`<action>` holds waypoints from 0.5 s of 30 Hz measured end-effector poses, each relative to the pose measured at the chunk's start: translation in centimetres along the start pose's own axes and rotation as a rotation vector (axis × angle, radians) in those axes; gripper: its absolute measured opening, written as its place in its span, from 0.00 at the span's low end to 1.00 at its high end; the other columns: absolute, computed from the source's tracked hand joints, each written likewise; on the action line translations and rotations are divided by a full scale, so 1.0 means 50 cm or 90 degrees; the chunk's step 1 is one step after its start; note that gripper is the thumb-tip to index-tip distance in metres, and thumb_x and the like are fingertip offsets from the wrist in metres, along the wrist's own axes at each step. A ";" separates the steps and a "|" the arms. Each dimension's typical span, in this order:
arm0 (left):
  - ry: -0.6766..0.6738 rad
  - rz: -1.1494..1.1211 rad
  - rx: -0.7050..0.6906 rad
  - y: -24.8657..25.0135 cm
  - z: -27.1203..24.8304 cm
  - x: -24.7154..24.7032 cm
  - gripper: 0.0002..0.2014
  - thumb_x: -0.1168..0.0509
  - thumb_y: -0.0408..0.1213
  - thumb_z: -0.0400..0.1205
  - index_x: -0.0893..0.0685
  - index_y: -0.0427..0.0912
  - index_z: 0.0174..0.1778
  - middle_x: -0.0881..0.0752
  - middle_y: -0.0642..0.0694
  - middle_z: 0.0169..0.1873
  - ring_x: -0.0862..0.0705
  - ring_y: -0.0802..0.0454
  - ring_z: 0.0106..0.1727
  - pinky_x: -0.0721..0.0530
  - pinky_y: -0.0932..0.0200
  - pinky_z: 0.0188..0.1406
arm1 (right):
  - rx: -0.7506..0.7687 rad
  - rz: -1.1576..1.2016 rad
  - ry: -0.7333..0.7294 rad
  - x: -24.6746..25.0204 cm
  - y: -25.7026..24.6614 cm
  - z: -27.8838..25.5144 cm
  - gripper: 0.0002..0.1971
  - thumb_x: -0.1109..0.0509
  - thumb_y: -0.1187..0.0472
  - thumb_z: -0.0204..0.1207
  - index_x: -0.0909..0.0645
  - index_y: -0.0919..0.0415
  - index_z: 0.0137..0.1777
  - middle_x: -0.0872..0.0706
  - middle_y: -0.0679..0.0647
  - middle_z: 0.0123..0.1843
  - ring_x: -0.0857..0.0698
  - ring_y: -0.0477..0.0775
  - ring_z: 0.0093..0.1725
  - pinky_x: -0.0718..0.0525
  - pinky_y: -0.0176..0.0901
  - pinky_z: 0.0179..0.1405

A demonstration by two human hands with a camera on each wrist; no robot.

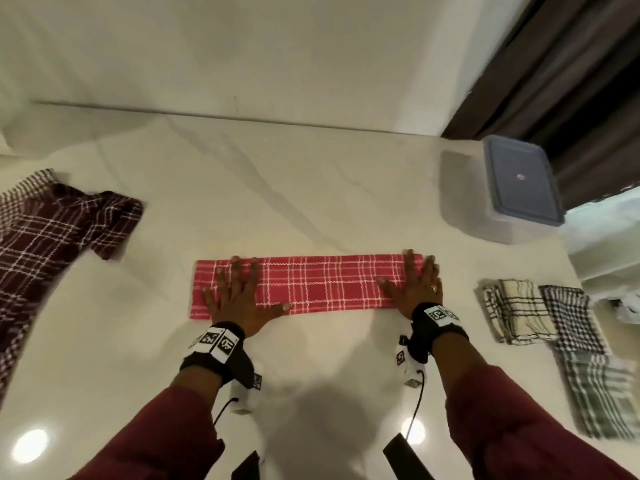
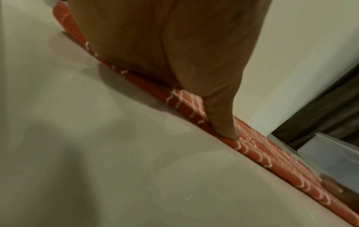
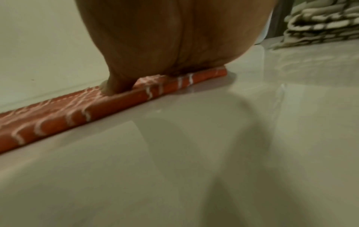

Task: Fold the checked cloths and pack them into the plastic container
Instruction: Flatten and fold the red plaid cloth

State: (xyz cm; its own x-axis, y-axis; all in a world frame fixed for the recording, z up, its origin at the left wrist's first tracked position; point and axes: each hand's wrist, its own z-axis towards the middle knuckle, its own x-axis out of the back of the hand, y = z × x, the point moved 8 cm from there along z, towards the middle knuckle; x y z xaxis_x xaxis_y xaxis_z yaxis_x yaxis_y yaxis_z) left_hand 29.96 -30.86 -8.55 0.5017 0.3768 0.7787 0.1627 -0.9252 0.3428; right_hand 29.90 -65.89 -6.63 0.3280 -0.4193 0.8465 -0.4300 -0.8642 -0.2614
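A red checked cloth (image 1: pixel 322 287) lies folded into a long narrow strip across the middle of the white counter. My left hand (image 1: pixel 239 296) presses flat on its left end, fingers spread and straight. My right hand (image 1: pixel 414 287) presses flat on its right end the same way. The wrist views show each palm down on the strip's near folded edge, the red cloth (image 2: pixel 272 161) running right from the left hand (image 2: pixel 165 53) and the red cloth (image 3: pixel 58 122) running left from the right hand (image 3: pixel 165 38). The plastic container (image 1: pixel 509 192) stands at the back right with its grey-blue lid on.
A dark maroon checked cloth (image 1: pixel 52 233) lies crumpled at the left edge. Folded cream, black-and-white and green checked cloths (image 1: pixel 547 323) sit in a row at the right; the cream stack (image 3: pixel 320 26) shows in the right wrist view. A dark curtain (image 1: pixel 571 81) hangs behind the container.
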 end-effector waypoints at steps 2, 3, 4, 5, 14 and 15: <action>0.002 0.012 -0.007 0.000 -0.005 0.002 0.60 0.50 0.81 0.57 0.73 0.61 0.78 0.78 0.48 0.78 0.72 0.37 0.80 0.69 0.29 0.75 | -0.016 0.037 0.054 0.025 0.001 -0.010 0.52 0.37 0.27 0.68 0.60 0.46 0.84 0.57 0.63 0.85 0.54 0.67 0.83 0.48 0.63 0.81; 0.002 0.021 -0.008 0.001 -0.008 0.002 0.60 0.48 0.81 0.58 0.73 0.60 0.79 0.77 0.47 0.79 0.71 0.36 0.81 0.68 0.28 0.76 | -0.022 0.060 0.089 0.035 -0.003 -0.016 0.51 0.30 0.34 0.70 0.56 0.48 0.84 0.47 0.64 0.83 0.44 0.68 0.81 0.39 0.62 0.77; 0.001 0.028 -0.006 0.002 -0.016 0.002 0.61 0.44 0.80 0.60 0.71 0.59 0.79 0.75 0.47 0.80 0.70 0.35 0.81 0.66 0.27 0.77 | -0.038 0.106 0.110 0.041 -0.003 -0.023 0.50 0.25 0.41 0.70 0.52 0.50 0.84 0.40 0.63 0.79 0.35 0.68 0.76 0.32 0.60 0.72; -0.003 0.033 -0.002 0.002 -0.022 0.002 0.60 0.39 0.78 0.64 0.70 0.58 0.80 0.73 0.46 0.80 0.69 0.35 0.81 0.64 0.27 0.77 | -0.070 0.181 0.110 0.041 0.002 -0.029 0.48 0.22 0.49 0.69 0.48 0.52 0.83 0.36 0.61 0.75 0.29 0.67 0.70 0.27 0.57 0.66; 0.037 -0.581 -0.071 -0.005 -0.127 0.073 0.44 0.39 0.81 0.60 0.21 0.51 0.62 0.17 0.48 0.58 0.18 0.50 0.56 0.19 0.53 0.53 | 0.141 0.568 0.149 0.083 -0.223 -0.177 0.24 0.26 0.68 0.70 0.26 0.45 0.62 0.13 0.44 0.47 0.11 0.49 0.46 0.12 0.47 0.46; 0.004 -0.763 -0.039 -0.007 -0.135 0.079 0.42 0.38 0.80 0.61 0.19 0.49 0.57 0.16 0.46 0.54 0.18 0.50 0.52 0.18 0.55 0.49 | 0.226 0.589 0.051 0.064 -0.293 -0.205 0.30 0.23 0.65 0.69 0.29 0.46 0.68 0.14 0.45 0.52 0.11 0.49 0.50 0.12 0.47 0.47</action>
State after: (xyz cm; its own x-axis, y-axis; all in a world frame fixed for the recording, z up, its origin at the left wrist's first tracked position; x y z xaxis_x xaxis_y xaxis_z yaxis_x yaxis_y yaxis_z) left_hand 26.16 -28.77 -2.07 0.0549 0.9972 -0.0501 0.4829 0.0174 0.8755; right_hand 28.64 -51.71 4.67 -0.0730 -0.9618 0.2637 -0.2075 -0.2440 -0.9473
